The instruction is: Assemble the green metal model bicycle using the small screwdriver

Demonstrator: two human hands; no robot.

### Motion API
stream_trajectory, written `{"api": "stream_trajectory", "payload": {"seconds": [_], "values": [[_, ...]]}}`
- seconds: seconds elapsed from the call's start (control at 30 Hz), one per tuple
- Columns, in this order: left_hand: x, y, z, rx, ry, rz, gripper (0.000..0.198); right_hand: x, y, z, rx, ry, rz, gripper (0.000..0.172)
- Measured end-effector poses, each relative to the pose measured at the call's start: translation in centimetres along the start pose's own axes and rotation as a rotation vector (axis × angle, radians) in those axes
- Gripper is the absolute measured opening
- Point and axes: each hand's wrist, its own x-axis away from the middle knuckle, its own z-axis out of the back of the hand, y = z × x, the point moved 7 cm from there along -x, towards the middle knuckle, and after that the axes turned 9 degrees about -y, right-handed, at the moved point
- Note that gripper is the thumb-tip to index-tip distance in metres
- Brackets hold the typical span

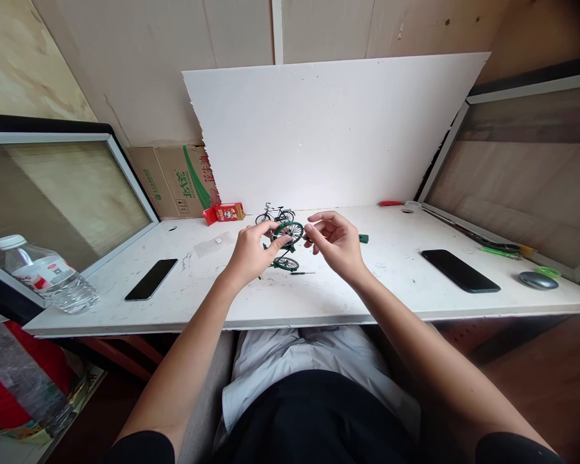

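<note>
Two hands meet above the middle of the bench [314, 300]. The left hand [251, 252] has its fingers [276, 242] closed on the green model bicycle [290, 231], thumb and forefinger pinching just below its upper wheel, while the lower wheel is down by the bench top. The right hand [337, 245] sits just right of that wheel, its fingers [319, 225] half curled with the tips drawn together; whether they grip anything is too small to tell. A small green part [363, 238] lies just right of it, and a black model bicycle [275, 214] stands just beyond. Bare bench spreads left to a phone [151, 279] and right to a second phone [460, 270]. The near edge runs below both wrists, and a white board [328, 129] closes the far side.
</note>
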Motion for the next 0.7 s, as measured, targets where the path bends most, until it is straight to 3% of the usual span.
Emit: {"api": "stream_trajectory", "payload": {"seconds": [0.3,0.7], "values": [[0.1,0.2,-0.3,0.073,0.042,-0.07,0.02,0.0,0.8,-0.4,-0.038,-0.025,-0.028,0.04],[0.4,1.1,-0.7,0.079,0.045,-0.1,0.018,0.7,-1.2,-0.3,0.103,0.039,0.084,0.027]]}}
